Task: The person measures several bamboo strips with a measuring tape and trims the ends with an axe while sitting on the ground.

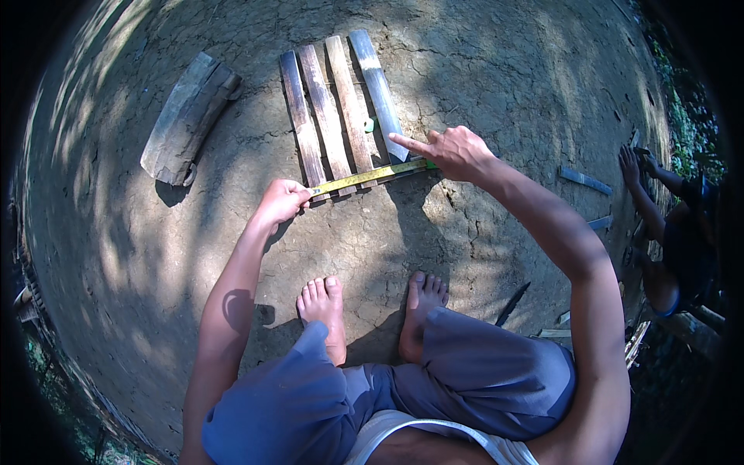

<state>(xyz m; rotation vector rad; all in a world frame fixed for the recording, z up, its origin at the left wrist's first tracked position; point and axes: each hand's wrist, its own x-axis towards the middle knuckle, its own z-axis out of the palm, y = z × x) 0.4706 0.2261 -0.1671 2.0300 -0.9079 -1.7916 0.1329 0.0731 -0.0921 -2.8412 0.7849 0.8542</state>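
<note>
Several wooden or bamboo slats (325,116) lie side by side on the ground, with gaps between them. A yellow measuring tape (364,178) stretches across their near ends. My left hand (282,203) pinches the tape's left end beside the leftmost slat. At the other end my right hand (456,153) is closed around the tape measure, whose green case shows only as a sliver under the fingers. Its index finger points out over the near end of the rightmost, greyish slat (376,85). A small green scrap (369,125) lies between two slats.
A thick split log piece (188,120) lies at the left. My bare feet (324,310) rest near the slats. A dark blade-shaped thing (513,304) lies right of them. Loose strips (585,180) are scattered at right, where another person's hands (634,164) show.
</note>
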